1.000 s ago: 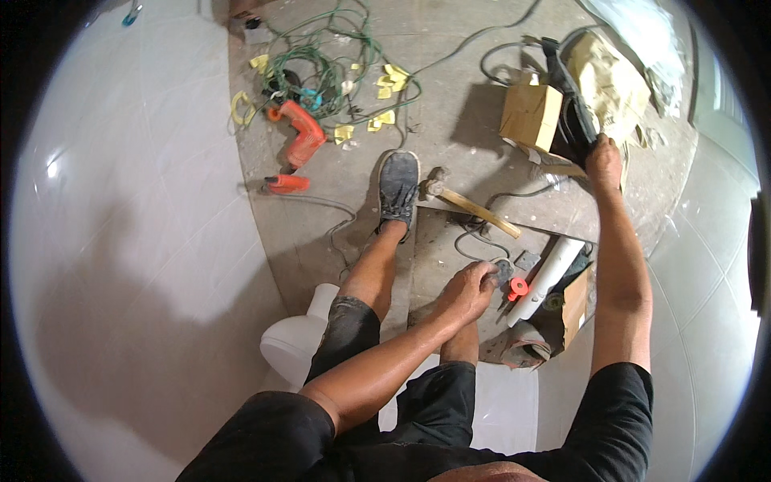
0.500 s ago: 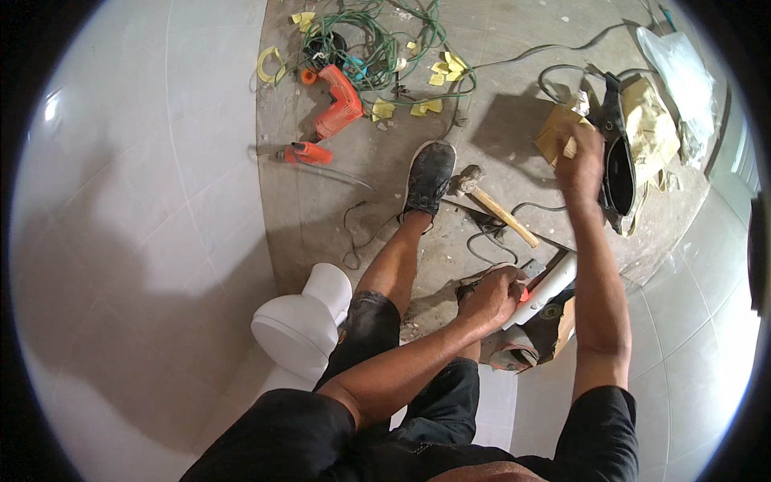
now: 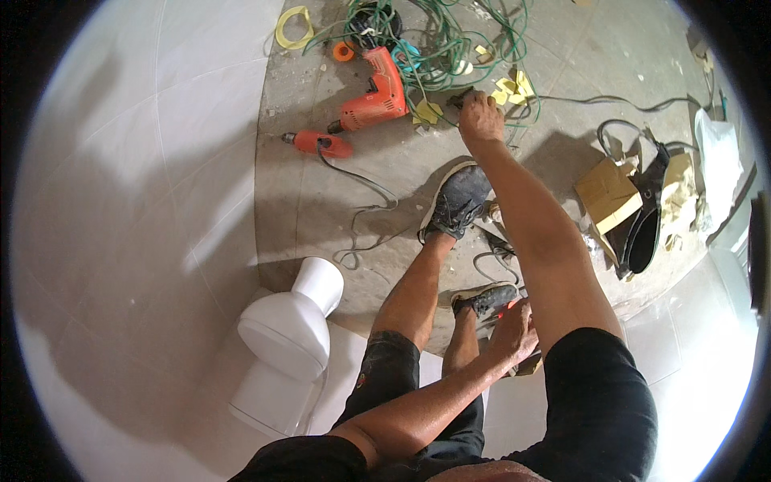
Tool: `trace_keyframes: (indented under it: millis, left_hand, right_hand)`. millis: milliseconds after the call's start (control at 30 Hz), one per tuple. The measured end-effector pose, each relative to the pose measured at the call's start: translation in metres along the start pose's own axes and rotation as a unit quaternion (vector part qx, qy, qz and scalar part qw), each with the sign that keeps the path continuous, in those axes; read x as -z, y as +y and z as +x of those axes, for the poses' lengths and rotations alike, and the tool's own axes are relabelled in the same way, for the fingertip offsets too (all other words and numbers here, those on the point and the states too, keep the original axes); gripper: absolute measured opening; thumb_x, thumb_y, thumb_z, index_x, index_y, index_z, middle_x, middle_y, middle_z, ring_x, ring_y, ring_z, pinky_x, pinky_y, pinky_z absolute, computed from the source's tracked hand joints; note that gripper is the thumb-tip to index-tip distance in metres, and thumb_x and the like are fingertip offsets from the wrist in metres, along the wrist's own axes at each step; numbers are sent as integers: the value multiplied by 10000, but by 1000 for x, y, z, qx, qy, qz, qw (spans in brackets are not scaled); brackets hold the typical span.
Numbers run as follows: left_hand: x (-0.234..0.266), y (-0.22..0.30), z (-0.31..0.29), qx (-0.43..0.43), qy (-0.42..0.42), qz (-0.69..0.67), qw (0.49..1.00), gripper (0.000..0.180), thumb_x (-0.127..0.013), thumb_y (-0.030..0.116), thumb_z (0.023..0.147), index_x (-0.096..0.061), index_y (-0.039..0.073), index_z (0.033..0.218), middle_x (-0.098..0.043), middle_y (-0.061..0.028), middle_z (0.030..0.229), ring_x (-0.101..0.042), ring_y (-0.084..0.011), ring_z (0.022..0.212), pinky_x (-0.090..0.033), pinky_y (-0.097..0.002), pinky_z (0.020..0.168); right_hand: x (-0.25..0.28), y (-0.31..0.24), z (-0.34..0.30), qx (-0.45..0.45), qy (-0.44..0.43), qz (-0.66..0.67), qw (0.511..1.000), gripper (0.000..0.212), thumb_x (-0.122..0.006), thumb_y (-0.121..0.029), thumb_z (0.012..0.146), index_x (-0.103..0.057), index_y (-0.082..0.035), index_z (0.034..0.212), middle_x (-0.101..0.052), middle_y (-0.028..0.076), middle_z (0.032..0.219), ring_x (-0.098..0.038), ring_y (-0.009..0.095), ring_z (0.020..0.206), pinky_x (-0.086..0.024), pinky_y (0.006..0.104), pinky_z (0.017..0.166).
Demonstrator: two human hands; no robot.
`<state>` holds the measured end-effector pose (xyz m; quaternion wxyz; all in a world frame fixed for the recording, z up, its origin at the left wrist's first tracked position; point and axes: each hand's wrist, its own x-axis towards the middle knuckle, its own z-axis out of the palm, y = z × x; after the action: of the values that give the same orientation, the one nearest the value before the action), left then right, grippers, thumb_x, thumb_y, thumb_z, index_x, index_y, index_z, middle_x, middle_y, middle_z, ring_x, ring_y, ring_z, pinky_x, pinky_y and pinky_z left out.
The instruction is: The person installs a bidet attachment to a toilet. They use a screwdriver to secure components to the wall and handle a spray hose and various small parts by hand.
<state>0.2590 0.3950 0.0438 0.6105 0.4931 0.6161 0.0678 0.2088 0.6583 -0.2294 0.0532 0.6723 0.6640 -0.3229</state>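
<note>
My right hand (image 3: 482,119) is stretched far forward, low over the floor. Its fingers are bent together at a small dark object (image 3: 459,98), beside the green cord; the object's kind is unclear. My left hand (image 3: 514,331) is closed near my shoe, under the right forearm. A bit of something red-orange (image 3: 507,309) sticks out of its grip, the remainder hidden by the fingers. Left of the right hand lie a larger orange power drill (image 3: 376,98) and a smaller orange power tool (image 3: 317,145).
A tangled green cable (image 3: 442,48) and yellow paper scraps (image 3: 514,87) lie ahead. At right stand an open cardboard box (image 3: 608,193), a black bag (image 3: 642,237) and a clear plastic bag (image 3: 717,161). A white toilet (image 3: 285,333) is at left, my shoes (image 3: 459,197) mid-floor.
My right hand has moved left and forward from the cardboard box to the floor by the green cord. My left hand stays low and closed. The whole view has shifted.
</note>
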Motion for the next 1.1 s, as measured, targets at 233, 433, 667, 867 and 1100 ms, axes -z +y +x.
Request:
trace_keyframes:
  millis: [233,433,667,867,1100]
  left_hand:
    - [8,29,12,179,-59,-110,976,294,-582,239,969,-596,-3,1135,-678,-222,1023,-666,-396,974,-520,-481,853]
    - [6,40,2,111,-120,43,986,465,-551,464,988,-623,54,1194,-694,-184,1085,-671,-381,1007,-477,-528,916]
    - [-18,40,0,171,-169,50,969,448,-636,434,959,-652,34,1161,-697,-246,1064,-682,-412,999,-528,-477,861]
    - [-27,33,-3,140,-183,40,972,399,-631,340,962,-639,-6,1159,-710,-255,1025,-690,-416,990,-539,-468,860]
    - [-41,2,-19,109,-110,30,987,345,-631,398,960,-677,82,1091,-711,-202,1011,-694,-391,956,-541,-472,825]
  right_hand:
    - [39,40,-31,37,116,38,992,246,-554,-196,942,-618,-23,1104,-580,190,1151,-556,375,1103,-465,477,971]
    - [127,110,-125,38,315,249,915,169,-495,-108,981,-556,23,1067,-535,246,1000,-516,443,927,-445,487,838]
    - [194,196,-290,-146,461,374,791,185,-460,-103,1011,-608,5,1035,-610,107,1027,-571,183,953,-469,332,889]
    - [175,291,-316,-309,380,58,870,233,-580,-232,997,-608,-3,1030,-638,196,1012,-606,360,952,-471,447,874]
    - [124,345,-294,-287,376,-79,877,827,-781,-534,823,-490,18,1365,-539,271,1247,-480,449,1230,-381,546,1054]
